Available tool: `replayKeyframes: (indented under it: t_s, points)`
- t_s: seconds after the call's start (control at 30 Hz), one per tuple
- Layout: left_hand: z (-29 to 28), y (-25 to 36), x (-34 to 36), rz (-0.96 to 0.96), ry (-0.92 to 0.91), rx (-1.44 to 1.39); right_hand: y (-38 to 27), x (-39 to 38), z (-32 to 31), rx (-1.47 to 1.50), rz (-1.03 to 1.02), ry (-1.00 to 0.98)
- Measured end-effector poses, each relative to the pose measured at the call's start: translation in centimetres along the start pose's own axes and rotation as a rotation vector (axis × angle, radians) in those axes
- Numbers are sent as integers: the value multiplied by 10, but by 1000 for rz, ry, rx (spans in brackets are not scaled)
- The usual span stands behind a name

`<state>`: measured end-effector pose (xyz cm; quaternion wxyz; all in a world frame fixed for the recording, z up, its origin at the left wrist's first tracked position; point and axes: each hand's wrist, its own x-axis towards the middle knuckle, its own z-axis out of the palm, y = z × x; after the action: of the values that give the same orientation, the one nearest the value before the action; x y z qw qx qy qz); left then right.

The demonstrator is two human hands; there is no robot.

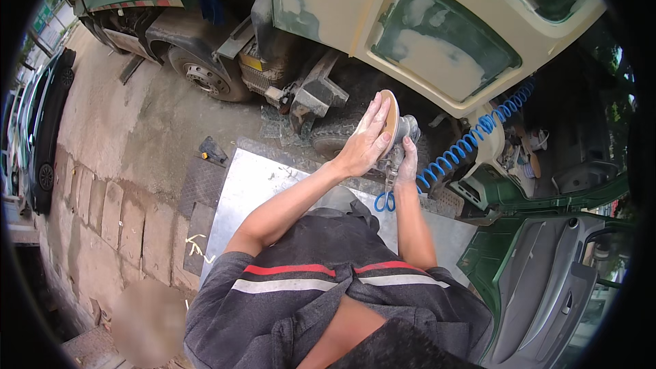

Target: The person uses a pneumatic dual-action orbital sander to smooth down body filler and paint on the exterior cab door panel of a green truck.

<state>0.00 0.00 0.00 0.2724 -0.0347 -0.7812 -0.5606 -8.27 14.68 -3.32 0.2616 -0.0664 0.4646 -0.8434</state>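
My left hand [365, 141] lies with straight fingers flat against the tan round pad [392, 117] of a pneumatic sander [408, 127], its fingertips near the pad's upper rim. My right hand [408, 162] grips the sander's body from the right, thumb up. Both hands are dusted pale. The pad is tilted nearly on edge. A coiled blue air hose [445, 161] loops below the tool and climbs to the right, toward a cream truck cab panel [321, 10] with putty patches and a masked-looking window [441, 48].
A metal sheet [239, 184] lies beneath me. A truck wheel [205, 75] and metal step parts [318, 99] stand ahead. At right are an open green door [499, 253] with grey trim and the cluttered cab interior. A dark car [44, 130] stands on the paving at left.
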Motion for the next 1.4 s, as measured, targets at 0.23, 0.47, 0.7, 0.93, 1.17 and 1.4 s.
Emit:
replayKeyframes:
  t_s: [0.23,0.47,0.7,0.93,1.17,1.4]
  points:
    - [-56,-19,50,-14,-108,257,-48,16,-49,-941,-414,86]
    - [-137,19,229,346,254,686,-27,22,-72,-1162,-601,153]
    - [-197,65,472,699,513,1000,-16,37,-125,-1203,-539,162]
    - [-226,169,646,724,727,1063,-36,40,-201,-1465,-242,290]
    - [-292,272,714,651,901,1121,-97,60,-164,-1376,164,260]
    - [-315,327,768,661,934,1101,-76,85,-154,-1385,227,310]
